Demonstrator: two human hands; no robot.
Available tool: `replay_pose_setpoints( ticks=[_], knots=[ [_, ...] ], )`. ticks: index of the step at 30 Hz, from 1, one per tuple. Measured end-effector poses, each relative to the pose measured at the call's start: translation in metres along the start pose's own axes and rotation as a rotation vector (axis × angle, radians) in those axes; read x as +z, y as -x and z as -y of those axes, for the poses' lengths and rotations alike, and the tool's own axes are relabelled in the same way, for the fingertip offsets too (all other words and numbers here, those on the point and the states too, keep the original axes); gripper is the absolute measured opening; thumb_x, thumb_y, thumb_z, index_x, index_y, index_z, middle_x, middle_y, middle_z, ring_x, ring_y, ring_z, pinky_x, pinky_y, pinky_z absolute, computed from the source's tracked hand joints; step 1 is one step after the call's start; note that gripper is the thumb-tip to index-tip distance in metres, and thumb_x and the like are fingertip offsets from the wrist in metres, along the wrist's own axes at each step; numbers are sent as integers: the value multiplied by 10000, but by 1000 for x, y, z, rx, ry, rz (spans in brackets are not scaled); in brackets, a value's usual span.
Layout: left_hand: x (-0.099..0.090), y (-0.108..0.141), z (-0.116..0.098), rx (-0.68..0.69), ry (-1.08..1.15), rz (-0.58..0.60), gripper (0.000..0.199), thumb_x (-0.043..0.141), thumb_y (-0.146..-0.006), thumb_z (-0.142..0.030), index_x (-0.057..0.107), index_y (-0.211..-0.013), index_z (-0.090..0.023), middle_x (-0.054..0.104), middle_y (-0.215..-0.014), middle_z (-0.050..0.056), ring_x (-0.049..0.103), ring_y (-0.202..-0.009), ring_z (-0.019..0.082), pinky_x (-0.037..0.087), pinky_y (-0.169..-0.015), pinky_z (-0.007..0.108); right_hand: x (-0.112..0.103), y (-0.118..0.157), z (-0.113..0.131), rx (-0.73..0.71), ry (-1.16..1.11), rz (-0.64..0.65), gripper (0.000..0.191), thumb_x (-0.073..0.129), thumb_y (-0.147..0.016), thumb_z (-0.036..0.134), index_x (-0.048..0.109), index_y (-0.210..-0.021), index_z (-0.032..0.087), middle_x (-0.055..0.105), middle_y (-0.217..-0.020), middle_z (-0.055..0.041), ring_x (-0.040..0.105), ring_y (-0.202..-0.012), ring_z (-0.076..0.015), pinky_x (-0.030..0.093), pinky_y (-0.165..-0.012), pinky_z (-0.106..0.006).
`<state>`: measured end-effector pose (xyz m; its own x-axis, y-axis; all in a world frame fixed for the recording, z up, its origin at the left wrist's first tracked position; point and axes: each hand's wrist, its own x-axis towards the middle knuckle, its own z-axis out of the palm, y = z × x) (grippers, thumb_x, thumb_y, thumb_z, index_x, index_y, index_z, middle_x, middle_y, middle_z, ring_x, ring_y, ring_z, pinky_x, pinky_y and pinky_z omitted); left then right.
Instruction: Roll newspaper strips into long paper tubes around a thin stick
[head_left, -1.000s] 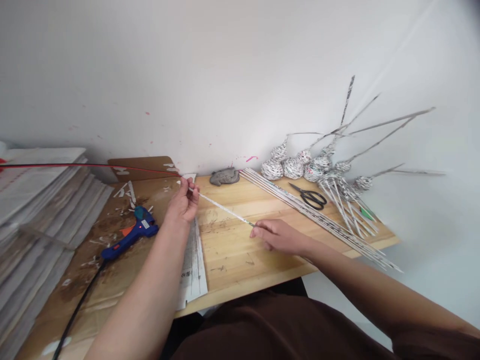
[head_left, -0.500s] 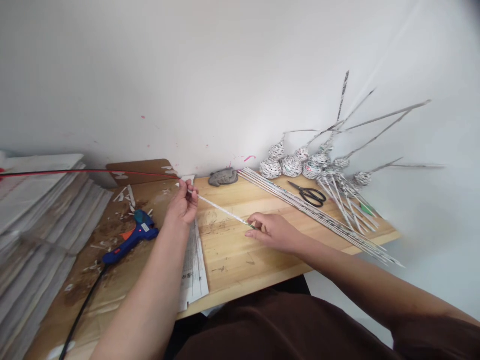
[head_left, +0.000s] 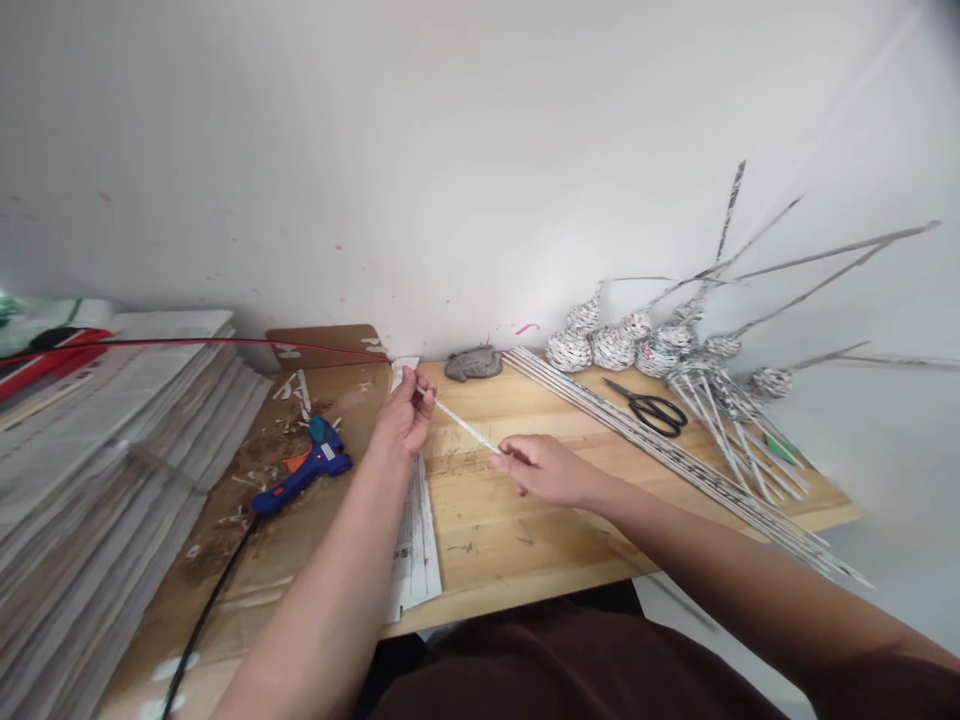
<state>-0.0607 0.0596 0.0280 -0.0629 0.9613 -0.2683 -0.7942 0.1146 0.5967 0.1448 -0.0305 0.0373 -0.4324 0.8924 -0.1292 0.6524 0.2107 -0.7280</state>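
A thin white paper strip (head_left: 465,426) slants in the air between my two hands over the wooden table. My left hand (head_left: 409,408) pinches its upper end, above the printed paper sheets (head_left: 420,560). The lower end is between the closed fingers of my right hand (head_left: 534,466), which is nearer to me and further right. The grey lump (head_left: 474,363) lies behind the strip near the wall.
On the left are a blue glue gun (head_left: 304,475) with a black cord and a tall newspaper stack (head_left: 112,500). Long paper sticks (head_left: 637,430), black scissors (head_left: 646,408) and several woven paper balls (head_left: 613,347) with sticks lie to the right.
The view has turned left, so the table's things sit further right and more of the newspaper stack shows. My hands are slightly closer together, and less of the strip shows between them.
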Motion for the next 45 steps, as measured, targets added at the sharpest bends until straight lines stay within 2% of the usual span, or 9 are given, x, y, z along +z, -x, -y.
replay_pose_setpoints(
  ticks=[4,10,16,22,26,32,37,41,45],
  knots=[
    [-1,-2,0,17,12,-10,171,549,-844,-250,613,-783,-102,544,-592,-16,590,-532,51,501,-463,94,7,-14,2,-132,251,-217,380,409,-888,469,610,-758,173,609,-665,-64,536,-630,-162,337,-619,-275],
    [0,-1,0,20,22,16,174,549,-843,-236,617,-763,-97,535,-594,-17,591,-537,50,499,-471,89,3,-22,1,94,-310,112,501,252,-919,505,612,-868,161,535,-505,3,491,-454,-121,374,-518,-247],
    [-2,-2,2,26,11,11,182,548,-842,-235,611,-742,-97,545,-604,-12,596,-539,54,509,-477,100,5,-31,9,-137,50,-206,375,436,-869,487,616,-761,176,590,-623,-22,523,-590,-128,356,-599,-247],
    [-2,-1,1,20,20,35,181,539,-848,-228,610,-748,-95,549,-615,-10,601,-542,53,502,-461,91,9,-43,7,56,-401,90,430,356,-890,517,583,-820,159,501,-450,31,454,-408,-101,377,-480,-224],
    [-1,0,0,13,30,34,170,551,-841,-223,612,-749,-93,559,-618,-3,606,-545,58,506,-464,94,11,-49,8,-8,-333,-2,428,439,-849,542,591,-753,153,504,-440,33,431,-397,-82,352,-457,-208],
    [-1,0,1,2,37,63,171,558,-836,-221,614,-737,-94,565,-618,2,614,-558,65,513,-477,100,13,-54,9,106,-704,179,453,432,-833,585,554,-791,151,488,-447,46,482,-401,-98,352,-443,-219],
    [-3,-1,2,5,29,85,183,560,-833,-236,618,-737,-91,578,-637,10,626,-578,73,521,-487,109,17,-62,10,64,-733,112,412,493,-818,555,537,-738,153,470,-403,49,424,-365,-88,326,-423,-220],
    [-4,-2,1,2,27,87,187,575,-821,-256,625,-743,-93,584,-642,15,626,-571,74,514,-475,104,19,-65,11,149,-1005,272,359,511,-811,527,530,-799,169,422,-426,71,440,-385,-100,339,-432,-235],
    [-5,-3,3,-3,-6,107,170,598,-805,-260,638,-774,-98,592,-643,19,627,-571,79,519,-479,114,20,-71,17,104,-813,174,432,489,-813,573,566,-840,148,515,-478,32,484,-418,-105,312,-431,-223]
  ],
)
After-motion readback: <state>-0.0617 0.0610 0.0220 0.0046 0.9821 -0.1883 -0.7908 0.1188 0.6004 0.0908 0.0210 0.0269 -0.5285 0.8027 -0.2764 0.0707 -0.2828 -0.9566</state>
